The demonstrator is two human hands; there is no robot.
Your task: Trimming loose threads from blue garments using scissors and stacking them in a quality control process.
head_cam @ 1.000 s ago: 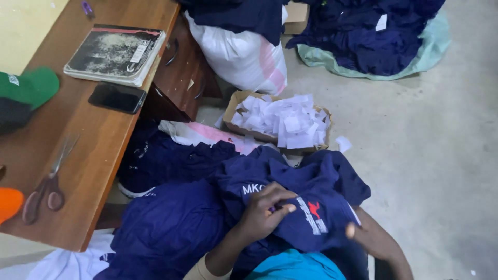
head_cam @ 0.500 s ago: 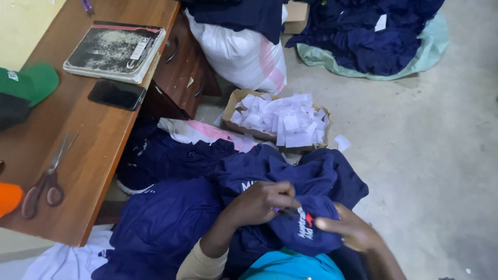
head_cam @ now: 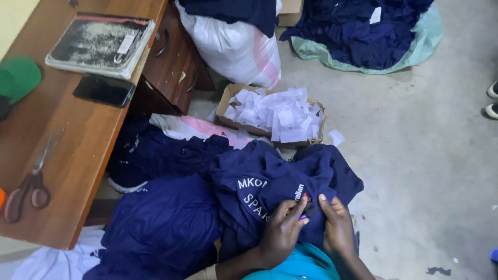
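Floor: bare grey concrete (head_cam: pixel 415 155) runs across the right half of your view, with small scraps scattered on it
Desk: a brown wooden desk (head_cam: pixel 88 150) fills your left side, its drawer front with dark handles facing the floor
Far pile: navy garments (head_cam: pixel 358 31) are heaped on a pale green sheet at the top right, well apart from you
Sack: a white sack with pink marks (head_cam: pixel 233 46) leans against the desk, with dark cloth draped over its top
Near pile: more navy shirts (head_cam: pixel 155 228) lie between the desk and your lap, over white and pink cloth
Navy shirt: the navy shirt (head_cam: pixel 275 176) with white lettering lies bunched on your lap, just below the box, and both your hands are on it
Box: a cardboard box (head_cam: pixel 224 103) full of white paper tags sits on the floor just beyond the shirt
Book: a worn dark book (head_cam: pixel 98 44) lies on the desk top, with a black phone (head_cam: pixel 104 91) just beside it
Left hand: your left hand (head_cam: pixel 282 228) is closed narrowly, fingertips pinching a fold of the shirt by the small red mark
Right hand: your right hand (head_cam: pixel 337 225) rests flat on the same fold, fingers together, touching the left hand's fingertips
Scissors: a pair of scissors (head_cam: pixel 31 181) lies on the desk edge, blurred, well apart from your hands
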